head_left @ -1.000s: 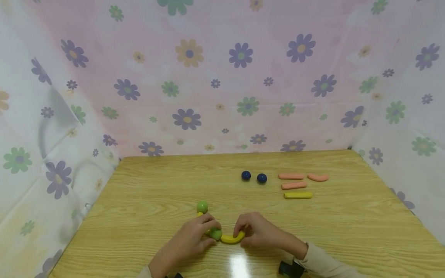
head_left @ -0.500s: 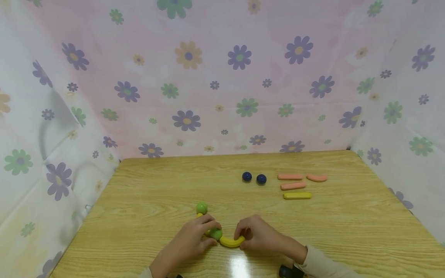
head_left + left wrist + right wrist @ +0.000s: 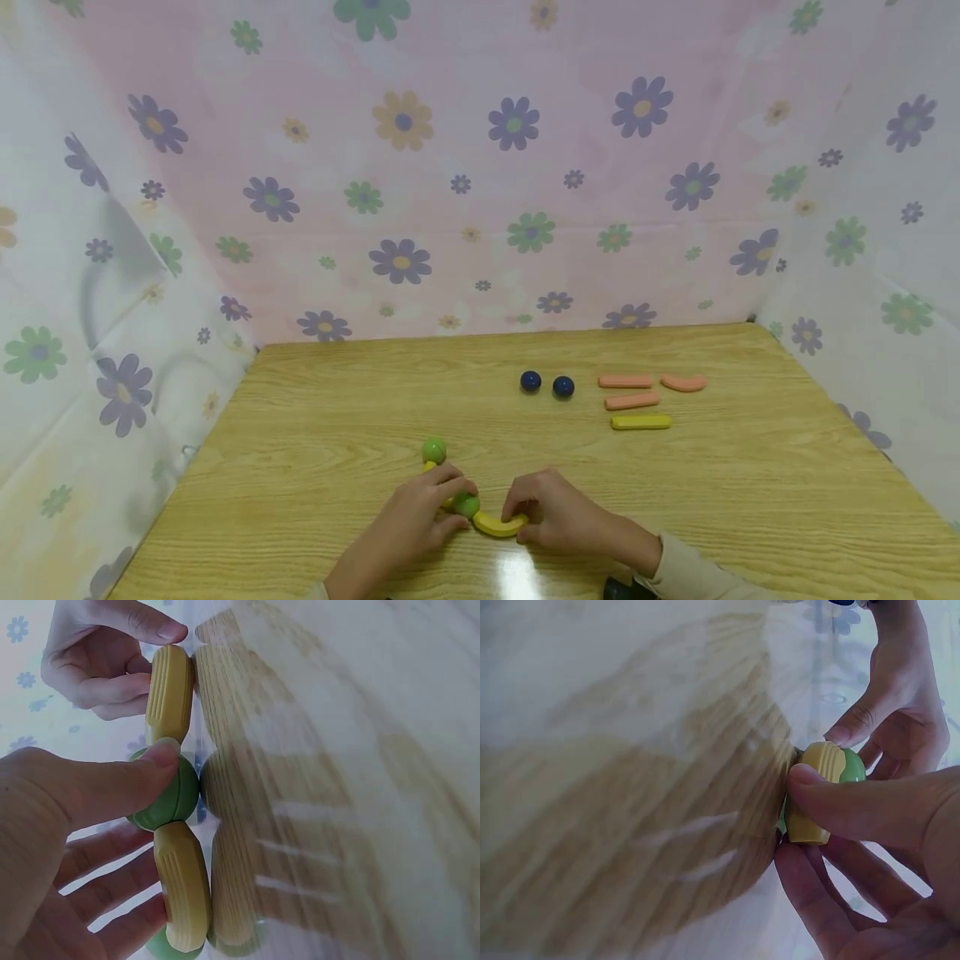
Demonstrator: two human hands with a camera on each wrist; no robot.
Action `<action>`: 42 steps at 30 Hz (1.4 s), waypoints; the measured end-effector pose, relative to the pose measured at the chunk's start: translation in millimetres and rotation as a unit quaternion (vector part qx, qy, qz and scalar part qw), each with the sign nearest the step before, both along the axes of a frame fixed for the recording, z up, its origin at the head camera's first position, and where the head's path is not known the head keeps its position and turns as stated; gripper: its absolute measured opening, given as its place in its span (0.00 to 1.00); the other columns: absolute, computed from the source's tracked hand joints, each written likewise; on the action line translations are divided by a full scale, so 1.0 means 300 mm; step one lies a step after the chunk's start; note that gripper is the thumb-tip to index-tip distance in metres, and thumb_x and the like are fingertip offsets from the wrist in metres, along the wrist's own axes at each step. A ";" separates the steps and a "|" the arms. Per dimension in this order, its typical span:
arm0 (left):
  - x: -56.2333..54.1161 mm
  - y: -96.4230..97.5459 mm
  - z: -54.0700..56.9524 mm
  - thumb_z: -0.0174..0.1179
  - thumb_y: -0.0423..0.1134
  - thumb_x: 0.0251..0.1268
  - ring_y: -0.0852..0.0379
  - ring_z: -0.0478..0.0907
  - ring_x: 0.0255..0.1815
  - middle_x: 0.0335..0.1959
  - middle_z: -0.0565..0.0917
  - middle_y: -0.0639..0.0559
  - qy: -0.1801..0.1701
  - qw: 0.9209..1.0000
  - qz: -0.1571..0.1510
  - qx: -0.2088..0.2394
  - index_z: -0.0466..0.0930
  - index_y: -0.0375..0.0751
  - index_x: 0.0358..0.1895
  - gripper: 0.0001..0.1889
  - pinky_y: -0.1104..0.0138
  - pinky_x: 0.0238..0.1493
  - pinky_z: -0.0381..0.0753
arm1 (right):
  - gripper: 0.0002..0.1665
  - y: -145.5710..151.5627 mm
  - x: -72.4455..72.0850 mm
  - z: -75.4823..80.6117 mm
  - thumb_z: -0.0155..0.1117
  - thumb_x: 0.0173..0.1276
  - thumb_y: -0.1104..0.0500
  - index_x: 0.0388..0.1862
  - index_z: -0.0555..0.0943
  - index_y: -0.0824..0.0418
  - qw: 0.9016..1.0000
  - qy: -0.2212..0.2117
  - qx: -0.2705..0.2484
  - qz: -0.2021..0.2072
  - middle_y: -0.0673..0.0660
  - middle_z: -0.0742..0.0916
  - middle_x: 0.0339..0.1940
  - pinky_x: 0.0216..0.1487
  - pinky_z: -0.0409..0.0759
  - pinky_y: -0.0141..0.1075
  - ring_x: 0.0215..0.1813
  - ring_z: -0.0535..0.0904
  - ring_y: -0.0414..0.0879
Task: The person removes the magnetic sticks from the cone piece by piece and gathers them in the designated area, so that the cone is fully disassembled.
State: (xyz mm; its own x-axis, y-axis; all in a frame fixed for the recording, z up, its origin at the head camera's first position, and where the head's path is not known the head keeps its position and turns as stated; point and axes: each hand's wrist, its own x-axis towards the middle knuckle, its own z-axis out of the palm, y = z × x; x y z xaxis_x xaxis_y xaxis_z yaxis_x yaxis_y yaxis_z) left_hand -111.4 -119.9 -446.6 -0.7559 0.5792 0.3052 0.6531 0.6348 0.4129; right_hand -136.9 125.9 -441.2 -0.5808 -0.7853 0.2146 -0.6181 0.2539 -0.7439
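Note:
My left hand (image 3: 408,518) holds a green ball (image 3: 467,505) between thumb and fingers on the wooden table. My right hand (image 3: 561,512) pinches the right end of a curved yellow stick (image 3: 495,525), whose left end meets that ball. The left wrist view shows a second curved yellow stick (image 3: 182,885) against the ball's other side, with my left fingers beside it; in the head view that hand mostly covers it. Another green ball (image 3: 434,449) sits at its far end. In the right wrist view, my right thumb and fingers close on the ribbed yellow stick (image 3: 810,825).
Two dark blue balls (image 3: 531,382) lie farther back. To their right are two straight pink sticks (image 3: 626,382), a curved pink stick (image 3: 683,383) and a straight yellow stick (image 3: 641,422). Flowered cloth (image 3: 450,208) encloses the table's back and sides.
My right hand has shifted slightly nearer to me, and the curved yellow stick's right end has swung the same way. My left hand stays on the green ball.

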 end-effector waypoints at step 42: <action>0.007 -0.002 -0.004 0.70 0.40 0.52 0.61 0.77 0.45 0.47 0.78 0.60 -0.010 1.000 0.027 0.001 0.81 0.48 0.47 0.17 0.65 0.43 0.79 | 0.11 0.255 -0.013 0.016 0.71 0.56 0.65 0.39 0.84 0.59 0.990 -0.118 -0.049 -0.063 0.54 0.85 0.39 0.38 0.82 0.37 0.40 0.80 0.43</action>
